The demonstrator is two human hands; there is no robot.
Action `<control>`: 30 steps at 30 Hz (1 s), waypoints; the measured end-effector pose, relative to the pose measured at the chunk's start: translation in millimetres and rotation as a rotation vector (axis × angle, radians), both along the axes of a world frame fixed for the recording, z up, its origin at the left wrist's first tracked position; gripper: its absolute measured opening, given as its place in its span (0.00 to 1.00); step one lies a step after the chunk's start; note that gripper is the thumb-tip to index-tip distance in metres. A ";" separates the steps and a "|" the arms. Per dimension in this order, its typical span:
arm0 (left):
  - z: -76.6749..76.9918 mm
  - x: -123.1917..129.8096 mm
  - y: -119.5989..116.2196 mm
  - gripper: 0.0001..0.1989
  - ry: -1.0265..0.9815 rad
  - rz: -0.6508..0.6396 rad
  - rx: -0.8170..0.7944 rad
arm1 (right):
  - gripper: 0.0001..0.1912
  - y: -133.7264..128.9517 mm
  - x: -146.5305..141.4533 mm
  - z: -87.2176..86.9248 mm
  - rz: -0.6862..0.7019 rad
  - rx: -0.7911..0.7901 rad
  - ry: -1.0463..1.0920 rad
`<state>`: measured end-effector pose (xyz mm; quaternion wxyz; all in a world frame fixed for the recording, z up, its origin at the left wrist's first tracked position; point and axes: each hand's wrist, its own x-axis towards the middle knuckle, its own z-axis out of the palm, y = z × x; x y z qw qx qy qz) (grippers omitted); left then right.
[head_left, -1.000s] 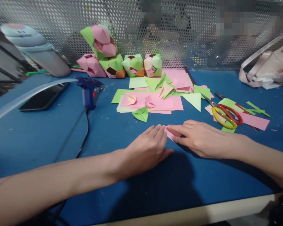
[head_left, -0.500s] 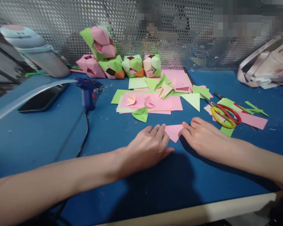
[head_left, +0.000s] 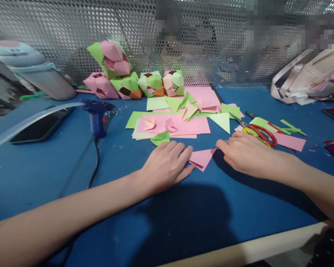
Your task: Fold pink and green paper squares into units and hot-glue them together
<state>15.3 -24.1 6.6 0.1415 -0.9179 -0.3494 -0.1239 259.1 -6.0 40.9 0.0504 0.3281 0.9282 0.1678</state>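
Note:
A folded pink paper triangle (head_left: pixel 203 158) lies low over the blue table, its point toward me and its lower left layer slightly lifted. My left hand (head_left: pixel 168 165) holds its left end, with the fingers curled over the edge and the thumb at the near side. At the right corner, my right hand (head_left: pixel 243 152) pinches the tip between closed fingers. A green folded paper piece (head_left: pixel 160 138) rests just beyond my left fingers. Scissors with red and yellow handles (head_left: pixel 260 134) lie behind my right hand, which partly covers the yellow loop.
Pink paper sheets (head_left: pixel 167 124) and small folded pieces lie ahead. Several paper ornaments (head_left: pixel 128 85) stand against the perforated metal screen (head_left: pixel 144 33). On the left are a blue glue gun (head_left: pixel 98 120) with a cable, a phone (head_left: pixel 41 126) and a bottle (head_left: pixel 41 74); a bag (head_left: pixel 308 78) sits right.
The pink triangle's near left layer now shows slightly open. My left fingers have shifted left and spread a little over its end; my right hand has moved nearer the scissors in view.

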 end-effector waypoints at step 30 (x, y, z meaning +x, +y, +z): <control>-0.4 4.5 15.5 0.04 -0.862 0.239 -0.792 | 0.01 19.3 -26.6 -26.8 -0.300 -0.644 0.829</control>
